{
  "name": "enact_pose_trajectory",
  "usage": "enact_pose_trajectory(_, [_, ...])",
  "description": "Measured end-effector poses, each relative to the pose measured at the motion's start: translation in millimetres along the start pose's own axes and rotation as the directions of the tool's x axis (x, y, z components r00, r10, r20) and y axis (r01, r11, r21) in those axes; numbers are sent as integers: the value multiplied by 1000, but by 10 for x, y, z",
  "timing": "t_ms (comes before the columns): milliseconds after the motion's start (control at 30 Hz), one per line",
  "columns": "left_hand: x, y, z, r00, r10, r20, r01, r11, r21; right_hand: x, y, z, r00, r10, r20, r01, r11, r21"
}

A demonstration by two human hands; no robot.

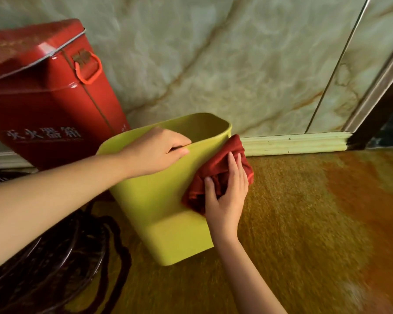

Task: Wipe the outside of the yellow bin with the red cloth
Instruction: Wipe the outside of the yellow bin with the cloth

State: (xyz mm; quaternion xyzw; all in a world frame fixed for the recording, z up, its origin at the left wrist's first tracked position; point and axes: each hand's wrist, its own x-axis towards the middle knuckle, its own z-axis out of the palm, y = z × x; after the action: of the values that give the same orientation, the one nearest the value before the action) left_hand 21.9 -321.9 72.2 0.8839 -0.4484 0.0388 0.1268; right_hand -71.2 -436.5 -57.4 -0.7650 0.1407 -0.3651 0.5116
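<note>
The yellow bin (159, 200) stands on the floor in the middle of the head view, its open top tilted away toward the wall. My left hand (154, 150) grips the near rim, fingers hooked over the edge. The red cloth (218, 168) is bunched against the bin's right outer side. My right hand (227, 198) presses flat on the cloth, thumb tucked into its folds and fingers spread upward. The bin looks empty inside.
A red metal box (43, 98) with white lettering and a handle stands left of the bin against the marbled wall (236, 53). A dark carved wooden piece of furniture (55, 257) sits at the lower left. Glossy amber floor (315, 223) spreads to the right, a dark door frame (381, 109) beyond.
</note>
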Motion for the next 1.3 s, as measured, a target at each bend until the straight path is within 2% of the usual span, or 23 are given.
enact_pose_trajectory(100, [66,70,82,991,64,-119,-66,998,-9,28,-12,-125,998,24,-50,-22,999,39])
enact_pose_trajectory(233, [223,112,-17,978,157,-137,-159,987,-7,88,-54,-214,986,-41,-161,39,999,-14])
enact_pose_trajectory(333, [321,117,-81,982,174,-80,-178,983,-46,119,-19,-214,974,-70,-214,56,996,-70])
enact_pose_trajectory(433, [293,85,-41,991,128,26,-127,990,-55,20,45,-169,977,-55,-208,32,993,-115])
enact_pose_trajectory(567, [256,90,35,996,32,79,-18,983,-184,-60,115,-151,973,-47,-227,13,989,-148])
enact_pose_trajectory(667, [230,73,-2,987,-94,134,139,911,-387,-63,116,-202,971,4,-241,-38,990,-135])
enact_pose_trajectory(733, [155,72,-27,980,-142,142,194,853,-484,-71,104,-248,969,48,-242,-79,990,-120])
enact_pose_trajectory(867, [2,130,-28,972,-189,140,233,850,-473,-130,96,-335,965,74,-251,-103,989,-102])
enact_pose_trajectory(900, [-37,185,-11,972,-216,95,235,860,-453,-154,91,-351,964,90,-250,-117,989,-94])
enact_pose_trajectory(933, [-93,264,26,971,-239,-18,210,883,-419,-183,83,-368,962,117,-248,-141,987,-80])
enact_pose_trajectory(967, [-169,370,95,952,-238,-190,155,916,-369,-214,75,-385,958,150,-245,-169,984,-61])
enact_pose_trajectory(1000, [-269,501,187,907,-218,-361,96,940,-327,-245,66,-405,953,183,-242,-197,980,-37])
enact_pose_trajectory(1033, [-380,643,306,856,-214,-471,52,941,-333,-275,52,-428,948,213,-238,-222,975,-10])
enact_pose_trajectory(1067, [-491,782,444,839,-251,-482,49,918,-392,-305,34,-455,942,243,-233,-246,969,16])
enact_pose_trajectory(1100, [-583,893,589,863,-317,-393,92,864,-494,-336,18,-481,935,274,-225,-272,961,39])
enact_pose_trajectory(1133, [-657,972,736,898,-373,-233,180,795,-580,-371,3,-506,927,307,-215,-302,952,59])
enact_pose_trajectory(1167, [-715,1024,875,918,-391,-62,274,741,-612,-405,-9,-531,917,342,-204,-332,940,82])
enact_pose_trajectory(1200, [-758,1046,999,921,-387,52,335,715,-614,-439,-18,-559,906,379,-189,-363,925,112])
enact_pose_trajectory(1233, [-773,1056,1095,919,-380,108,362,700,-616,-472,-26,-584,894,416,-166,-394,907,150])
enact_pose_trajectory(1300, [-759,1074,1216,911,-394,120,380,690,-617,-550,-44,-622,874,476,-100,-450,869,204])
